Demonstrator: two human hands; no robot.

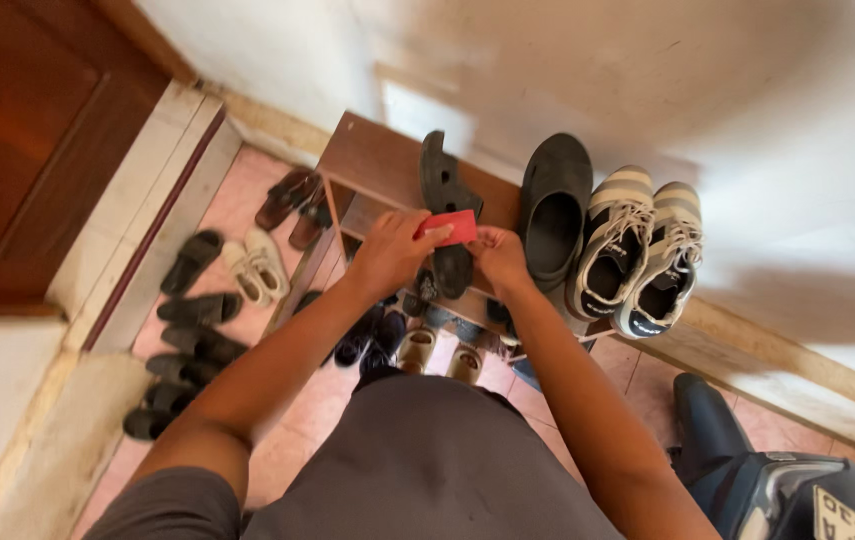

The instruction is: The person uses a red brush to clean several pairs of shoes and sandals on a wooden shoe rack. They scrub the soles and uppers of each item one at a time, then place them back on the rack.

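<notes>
- A small red card [450, 227] sits between both hands, held above the top board of a wooden shoe rack [372, 160], just in front of a dark sandal.
- The left hand [390, 250] pinches the card's left edge, thumb on top and fingers curled beneath.
- The right hand [498, 255] grips the card's right lower corner with fingertips drawn together.
- The dark sandal [444, 205] lies lengthwise on the rack top, its toe end partly hidden by the card and hands.
- Just right of it lies a black clog [553, 212], then a pair of striped grey-and-white sneakers [639, 250] whose heels hang over the rack's front edge.
- The left part of the rack top is bare wood up to its left edge, which gives the hands open space there.
- Lower shelves hold more footwear [417, 340], dim and hard to tell apart.
- On the pink tiled floor [237, 200] left of the rack, dark slippers [187, 330] and a pale pair [257, 265] lie scattered near the door step.
- A brown wooden door [27, 150] fills the upper left.
- A dark motorbike part [767, 480] crowds the lower right corner.
</notes>
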